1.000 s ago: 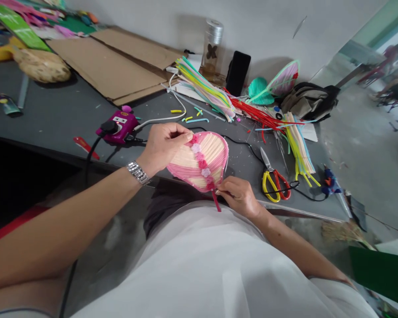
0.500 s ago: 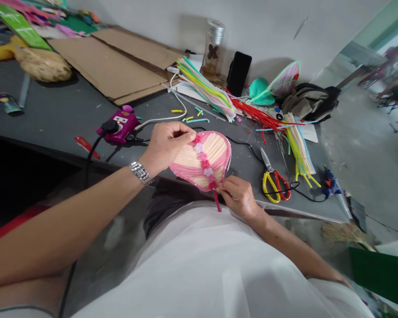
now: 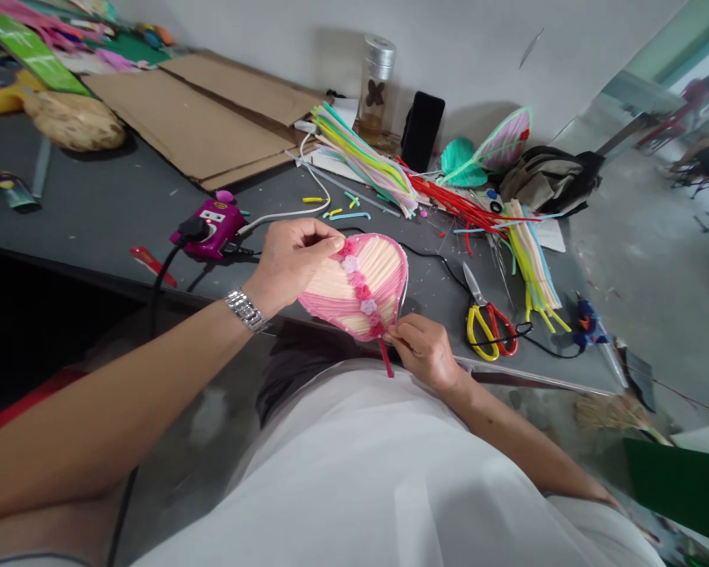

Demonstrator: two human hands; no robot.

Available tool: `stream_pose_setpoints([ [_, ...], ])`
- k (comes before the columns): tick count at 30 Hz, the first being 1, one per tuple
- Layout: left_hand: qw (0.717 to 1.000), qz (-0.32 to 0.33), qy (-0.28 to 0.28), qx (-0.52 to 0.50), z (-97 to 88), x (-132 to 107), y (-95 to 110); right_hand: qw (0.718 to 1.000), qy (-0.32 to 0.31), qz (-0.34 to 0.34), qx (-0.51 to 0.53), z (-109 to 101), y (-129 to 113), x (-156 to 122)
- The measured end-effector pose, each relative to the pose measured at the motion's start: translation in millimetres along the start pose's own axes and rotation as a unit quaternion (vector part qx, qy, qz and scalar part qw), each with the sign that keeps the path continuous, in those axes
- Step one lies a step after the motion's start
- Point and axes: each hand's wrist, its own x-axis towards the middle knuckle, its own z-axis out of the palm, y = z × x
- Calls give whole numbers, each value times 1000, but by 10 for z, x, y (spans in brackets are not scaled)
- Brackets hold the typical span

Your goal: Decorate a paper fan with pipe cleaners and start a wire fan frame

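A heart-shaped panel (image 3: 384, 264) of cream and pink pipe cleaners hangs between my hands over the table's front edge. A row of small pink, red and lilac flowers (image 3: 363, 293) runs across it. My left hand (image 3: 292, 260), with a metal watch at the wrist, pinches the upper end beside a red flower. Low on the right, my right hand (image 3: 422, 346) grips the other end, where a short dark-pink strip (image 3: 386, 360) sticks out downward. Its fingertips partly cover that end.
Yellow-and-red-handled scissors (image 3: 488, 323) and a blue glue gun (image 3: 591, 324) lie to the right. Pipe cleaner bundles (image 3: 366, 161), a phone (image 3: 424, 130) and a glass bottle (image 3: 376, 87) are behind. A purple power socket (image 3: 209, 227) and cardboard (image 3: 194, 118) are left.
The heart-shaped panel and my left hand have shifted very slightly left. Both hands keep the same hold, and the surroundings look almost the same.
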Motion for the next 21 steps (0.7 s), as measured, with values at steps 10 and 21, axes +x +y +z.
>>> stream_pose_setpoints([
  [10, 1000, -22, 1, -15, 9, -15, 13, 1000, -10, -9, -21, -79, -58, -10],
  [21, 1000, -12, -7, -21, 31, -14, 34, 994, -21, -45, -95, -28, -26, 43],
])
